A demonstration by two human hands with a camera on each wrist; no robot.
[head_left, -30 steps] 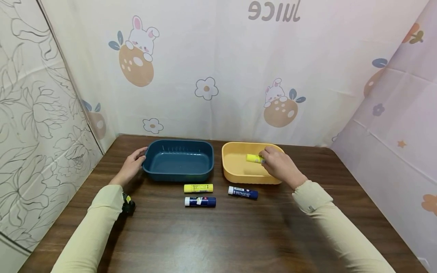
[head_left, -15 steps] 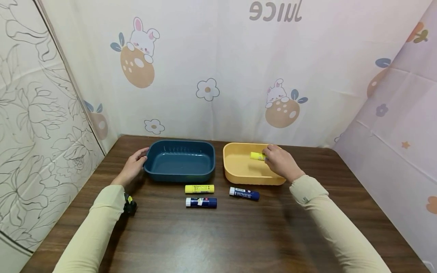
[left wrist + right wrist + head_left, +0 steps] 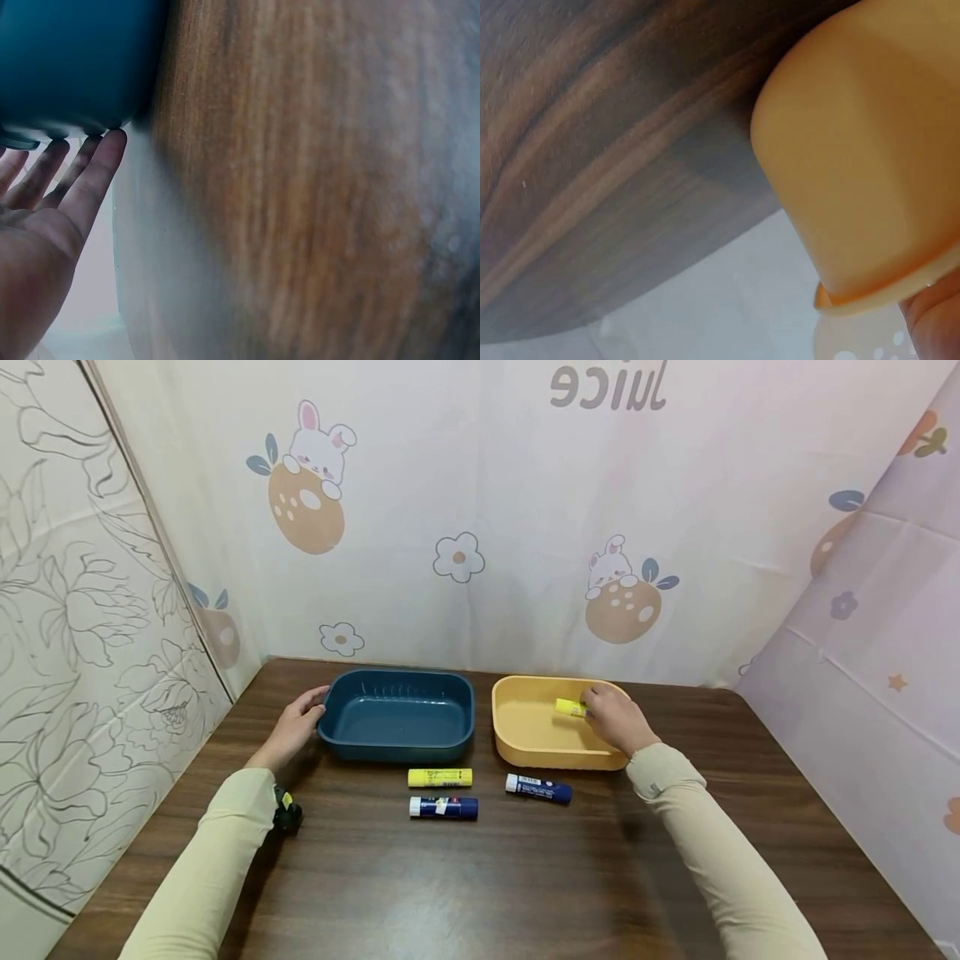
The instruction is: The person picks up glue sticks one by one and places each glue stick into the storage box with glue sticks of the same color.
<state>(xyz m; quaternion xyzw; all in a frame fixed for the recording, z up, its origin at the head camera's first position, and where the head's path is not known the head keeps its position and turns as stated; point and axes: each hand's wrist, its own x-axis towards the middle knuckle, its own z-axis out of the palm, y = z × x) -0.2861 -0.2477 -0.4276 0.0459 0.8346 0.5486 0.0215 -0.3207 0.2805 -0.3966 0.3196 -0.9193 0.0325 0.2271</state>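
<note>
In the head view my left hand (image 3: 294, 727) is at the left end of a dark blue plastic basin (image 3: 397, 750). In the left wrist view its fairly straight fingers (image 3: 90, 176) touch the basin's outer wall. My right hand (image 3: 617, 717) reaches over the right side of a yellow basin (image 3: 558, 756) and pinches a yellow glue stick (image 3: 572, 707) inside it. Whether the stick touches the basin's floor, I cannot tell. Another yellow glue stick (image 3: 440, 777) lies before the blue basin. Two dark blue glue sticks with white caps, one left (image 3: 444, 807) and one right (image 3: 538, 788), lie nearby.
Both basins stand side by side near the back of a brown wooden table (image 3: 450, 893), with a narrow gap between them. A printed curtain (image 3: 480, 485) hangs behind the table. A small black object (image 3: 287, 812) is at my left wrist.
My right forearm and wrist have shifted left and forward while the hand keeps the yellow glue stick in the yellow basin. My left hand stays at the blue basin. The head view has shifted slightly.
</note>
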